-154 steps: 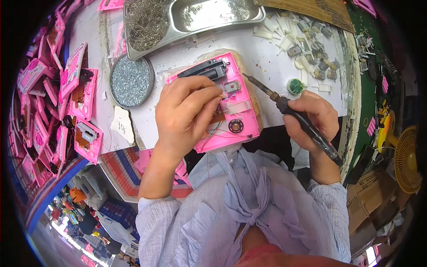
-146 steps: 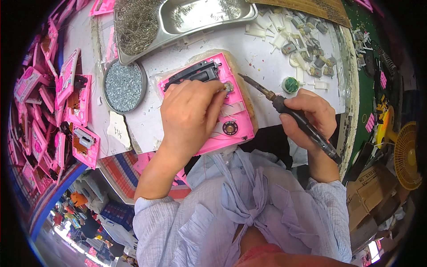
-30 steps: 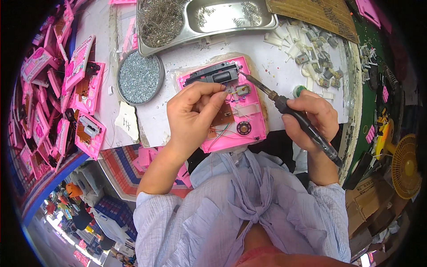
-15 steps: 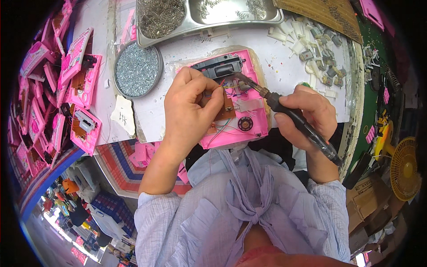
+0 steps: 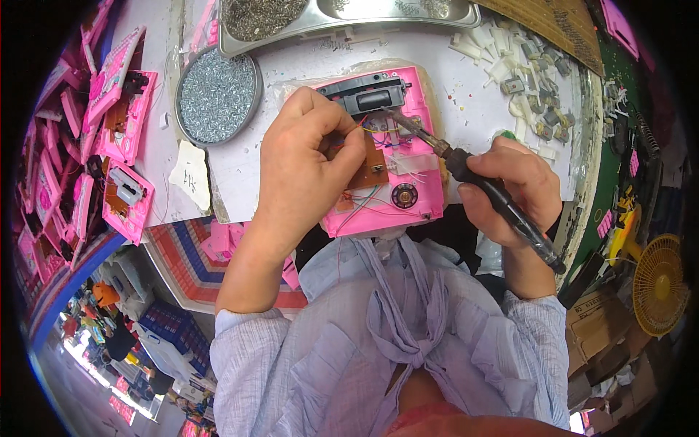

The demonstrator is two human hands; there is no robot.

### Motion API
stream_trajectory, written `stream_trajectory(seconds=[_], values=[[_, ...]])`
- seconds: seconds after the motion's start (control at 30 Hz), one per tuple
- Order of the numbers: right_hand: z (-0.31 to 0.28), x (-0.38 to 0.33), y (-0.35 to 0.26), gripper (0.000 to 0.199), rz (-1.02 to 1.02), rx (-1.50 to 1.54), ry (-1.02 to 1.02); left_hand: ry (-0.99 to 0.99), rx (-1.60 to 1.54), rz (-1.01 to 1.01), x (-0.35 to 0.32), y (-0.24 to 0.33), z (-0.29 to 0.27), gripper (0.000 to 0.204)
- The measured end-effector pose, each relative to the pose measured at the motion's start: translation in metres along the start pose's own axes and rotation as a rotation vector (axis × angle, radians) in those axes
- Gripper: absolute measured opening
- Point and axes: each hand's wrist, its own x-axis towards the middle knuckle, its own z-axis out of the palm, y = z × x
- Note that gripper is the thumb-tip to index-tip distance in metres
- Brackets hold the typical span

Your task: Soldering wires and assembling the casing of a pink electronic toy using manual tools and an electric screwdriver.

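A pink plastic toy casing (image 5: 408, 197) lies open side up on the white table, showing a brown circuit board (image 5: 370, 166), thin coloured wires and a small round speaker (image 5: 403, 195). My left hand (image 5: 309, 164) rests on the casing and pinches a thin wire by the board. My right hand (image 5: 510, 186) grips a black soldering iron (image 5: 480, 186). The iron's tip touches the casing's upper part, near the black battery holder (image 5: 364, 91).
A round tin of small screws (image 5: 217, 95) sits left of the casing. A metal tray (image 5: 342, 14) with metal bits lies at the far edge. White and grey small parts (image 5: 524, 65) lie at the right. Many pink casings (image 5: 109, 146) are stacked left. A yellow fan (image 5: 659, 284) stands right.
The view has drawn closer to the casing. My left hand shifted from covering the casing to pinching a wire. The soldering iron's tip came down from beside the casing onto its upper part.
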Motion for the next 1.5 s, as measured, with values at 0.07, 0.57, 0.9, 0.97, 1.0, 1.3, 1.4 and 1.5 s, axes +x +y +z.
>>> stream_trajectory(seconds=[0.07, 0.57, 0.9, 0.97, 1.0, 1.3, 1.4, 1.5], values=[[0.002, 0.002, -0.001, 0.033, -0.019, -0.001, -0.002, 0.005, -0.004, 0.011, 0.0, 0.0, 0.0, 0.007], [0.008, 0.006, -0.004, 0.031, -0.018, -0.022, -0.049, 0.026, -0.005, 0.068, 0.0, -0.01, 0.0, 0.008], [0.011, 0.007, -0.001, 0.036, -0.043, -0.003, -0.062, 0.034, 0.003, 0.07, 0.001, -0.009, 0.0, 0.008], [0.012, 0.008, -0.001, 0.037, -0.046, 0.008, -0.055, 0.036, 0.001, 0.067, 0.001, -0.01, 0.0, 0.008], [0.012, 0.008, -0.001, 0.037, -0.049, 0.002, -0.053, 0.037, 0.0, 0.065, 0.001, -0.009, 0.001, 0.009], [0.012, 0.008, 0.001, 0.036, -0.082, -0.035, -0.068, 0.037, -0.004, 0.053, 0.001, -0.009, 0.001, 0.009], [0.007, 0.007, -0.001, 0.036, -0.063, -0.028, -0.074, 0.042, -0.009, 0.044, 0.002, -0.007, 0.002, 0.01], [0.005, 0.006, -0.001, 0.036, -0.051, -0.021, -0.075, 0.042, 0.005, 0.05, 0.002, -0.007, 0.002, 0.01]])
